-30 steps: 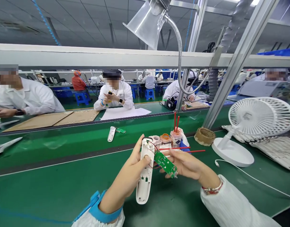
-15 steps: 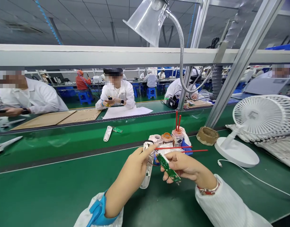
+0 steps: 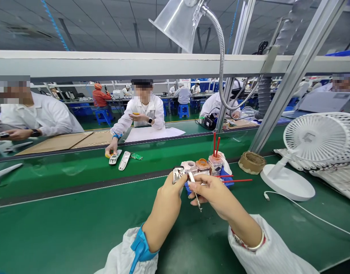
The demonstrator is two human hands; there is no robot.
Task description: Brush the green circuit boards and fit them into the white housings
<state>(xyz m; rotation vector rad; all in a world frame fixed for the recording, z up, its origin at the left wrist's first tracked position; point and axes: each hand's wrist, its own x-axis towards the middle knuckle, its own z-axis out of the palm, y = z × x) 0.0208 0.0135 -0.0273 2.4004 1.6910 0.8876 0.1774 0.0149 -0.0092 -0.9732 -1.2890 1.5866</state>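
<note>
My left hand (image 3: 167, 201) is closed around a white plastic casing half (image 3: 178, 173), whose top end shows above the fingers. The fingers of my right hand (image 3: 214, 194) pinch a circuit board (image 3: 197, 198), now seen almost edge-on with a white part along it. Both hands are close together over the green bench, the board just right of the casing. Most of the casing is hidden by my left hand. Right behind my hands stand small jars (image 3: 202, 166) in a blue tray (image 3: 227, 184), with red sticks (image 3: 237, 180) poking out.
Beyond the bench edge, another white casing (image 3: 124, 161) with a green board (image 3: 136, 156) lies on the green belt (image 3: 86, 167). A co-worker's hand (image 3: 113, 146) touches a device (image 3: 115, 157) there. At right are a tape roll (image 3: 251, 163), a white fan (image 3: 287, 182) and a cable (image 3: 309, 211).
My right hand has turned the board from face-up to edge-on and brought it nearer the casing. My left hand has tilted the casing. A co-worker's hand has reached to the belt with a device.
</note>
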